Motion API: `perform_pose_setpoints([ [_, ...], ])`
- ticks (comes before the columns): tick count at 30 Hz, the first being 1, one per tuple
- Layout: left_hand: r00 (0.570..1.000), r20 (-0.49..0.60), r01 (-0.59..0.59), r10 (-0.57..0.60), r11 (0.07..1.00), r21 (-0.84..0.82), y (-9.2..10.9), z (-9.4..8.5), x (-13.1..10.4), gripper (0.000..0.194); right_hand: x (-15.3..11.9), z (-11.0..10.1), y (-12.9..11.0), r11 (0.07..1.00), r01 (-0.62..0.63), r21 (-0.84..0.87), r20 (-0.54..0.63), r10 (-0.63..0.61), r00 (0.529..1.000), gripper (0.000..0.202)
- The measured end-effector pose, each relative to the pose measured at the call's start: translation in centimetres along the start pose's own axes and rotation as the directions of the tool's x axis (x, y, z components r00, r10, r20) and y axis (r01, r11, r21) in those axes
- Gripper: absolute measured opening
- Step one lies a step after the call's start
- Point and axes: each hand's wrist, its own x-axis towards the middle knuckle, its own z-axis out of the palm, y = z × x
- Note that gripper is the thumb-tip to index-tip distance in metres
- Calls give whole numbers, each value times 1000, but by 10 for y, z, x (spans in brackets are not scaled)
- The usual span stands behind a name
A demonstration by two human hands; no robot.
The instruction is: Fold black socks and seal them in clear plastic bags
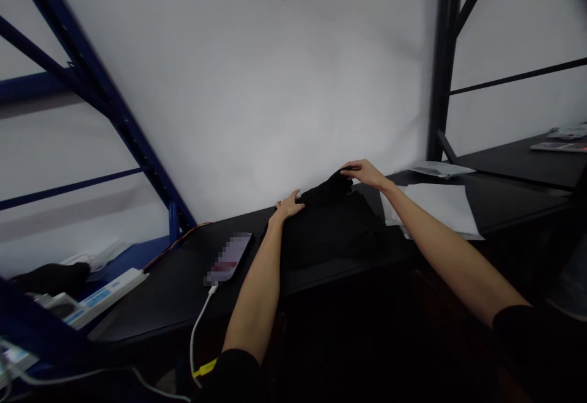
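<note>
A piece of black cloth [330,225], probably a garment, is spread on the black table against the wall. My right hand [362,172] pinches its far right edge and holds that part raised off the table. At the cloth's far left corner rests my left hand [288,205], its thumb and fingers apart, pressing on the fabric. The cloth's outline partly merges with the dark tabletop, so its full shape is hard to make out.
Left of the cloth lies a phone [229,258] with a white cable [197,323] plugged in. White plastic bags [435,204] lie to the right. A power strip [107,293] sits at the left, near the blue rack post [123,122]. A black post [443,66] stands behind right.
</note>
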Motion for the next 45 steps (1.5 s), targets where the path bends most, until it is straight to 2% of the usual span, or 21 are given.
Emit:
perform_pose_setpoints([
  [4, 996, -70, -64, 63, 998, -10, 2, -1, -1, 75, 0, 2, -4, 997, 12, -80, -77, -18, 997, 29],
  [10, 989, -26, -143, 146, 985, 97, 3, 4, 2, 72, -4, 5, -15, 990, 131, -44, -84, -134, 987, 27],
  [17, 985, -115, -88, 125, 956, 280, 8, 11, 1, 59, -3, 8, -20, 984, 171, -43, -77, -174, 982, 33],
  [21, 961, -238, -74, 143, 958, 276, 6, 7, 0, 47, -1, 6, -19, 976, 189, -111, -220, -210, 953, 32],
  [26, 895, -416, -77, 158, 976, 206, 6, -8, -5, 31, 2, -1, -18, 971, 203, -130, -410, -239, 880, 29],
  [28, 849, -501, -102, 168, 982, 156, 10, -17, -7, 24, 3, -4, -21, 969, 218, -115, -469, -246, 848, 30],
  [30, 779, -597, -159, 193, 981, 109, 16, -25, -9, 19, 2, -8, -26, 968, 235, -91, -509, -248, 824, 31],
  [32, 689, -690, -236, 222, 969, 77, 25, -33, -12, 17, 1, -11, -35, 964, 255, -71, -556, -251, 792, 35],
  [35, 521, -820, -347, 238, 937, 51, 44, -49, -18, 19, -2, -16, -51, 959, 279, -48, -631, -246, 736, 44],
  [36, 460, -859, -371, 224, 928, 43, 52, -56, -21, 19, -2, -18, -57, 959, 283, -35, -643, -238, 728, 46],
  [38, 354, -917, -424, 184, 905, 18, 65, -74, -28, 20, -3, -22, -67, 959, 283, 7, -632, -215, 744, 49],
  [39, 335, -923, -465, 190, 885, 13, 71, -84, -32, 21, -3, -24, -71, 959, 279, 35, -613, -200, 764, 50],
  [40, 348, -913, -502, 215, 865, 12, 75, -94, -34, 22, -2, -26, -74, 960, 273, 65, -587, -185, 789, 51],
  [43, 442, -856, -532, 267, 847, -11, 80, -117, -34, 22, 3, -27, -77, 961, 236, 143, -489, -139, 861, 55],
  [45, 546, -799, -490, 253, 870, -59, 76, -124, -26, 19, 9, -26, -72, 957, 231, 178, -466, -125, 876, 57],
])
